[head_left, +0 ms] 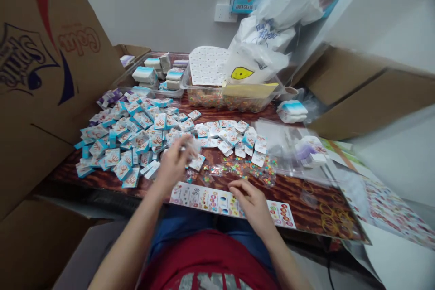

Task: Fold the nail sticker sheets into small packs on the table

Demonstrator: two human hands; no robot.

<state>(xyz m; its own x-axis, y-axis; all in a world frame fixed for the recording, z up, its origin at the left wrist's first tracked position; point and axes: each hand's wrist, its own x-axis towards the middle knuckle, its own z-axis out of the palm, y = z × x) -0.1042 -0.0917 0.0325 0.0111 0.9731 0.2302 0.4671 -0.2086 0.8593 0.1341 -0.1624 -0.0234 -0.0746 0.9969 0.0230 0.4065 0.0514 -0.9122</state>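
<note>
My left hand [173, 163] is raised over the front of the card pile, fingers closed on a small whitish packet [193, 145] that motion smears. Just behind it lies a heap of small blue-and-white boxes [136, 138] with a hand picture on them. My right hand [251, 201] hovers over a long sticker strip [207, 198] at the table's front edge; its fingers are loosely bent and apart, with nothing visible in them. Between the hands and the white cards [231, 137] lie several small clear bags of coloured bits [244, 166].
A clear tub [234, 99] of coloured bits stands at the back, beside a tray of bundled cards [146, 74]. Cartons [50, 68] wall the left side. Rubber bands [335, 219] and plastic sleeves [288, 145] lie to the right on the table [299, 195].
</note>
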